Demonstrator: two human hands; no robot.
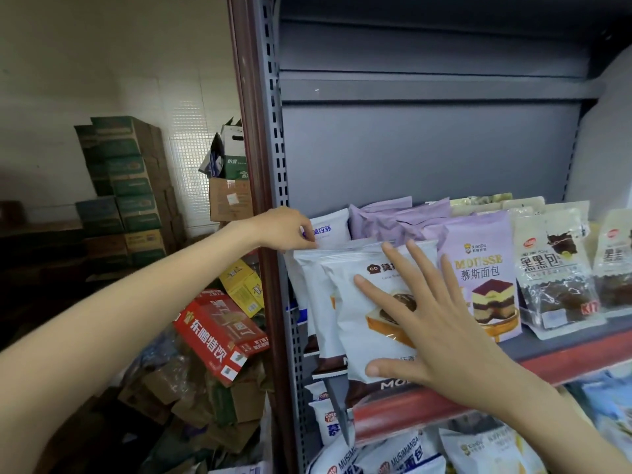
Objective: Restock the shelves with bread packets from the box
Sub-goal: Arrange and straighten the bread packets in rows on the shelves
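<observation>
Front white plastic bread packet point(355, 302) is pressed upright by the flat, spread right hand point(431, 323); its top edge is pinched by the left hand point(287, 230), apparently to square the row.

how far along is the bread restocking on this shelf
Done: the shelf already holds lavender mousse packets and clear dark-bread packets. In hand: the right hand presses flat on the front white packet, while the left hand pinches the top edge of the white row. Left: unclear, since the box is out of view.
</observation>
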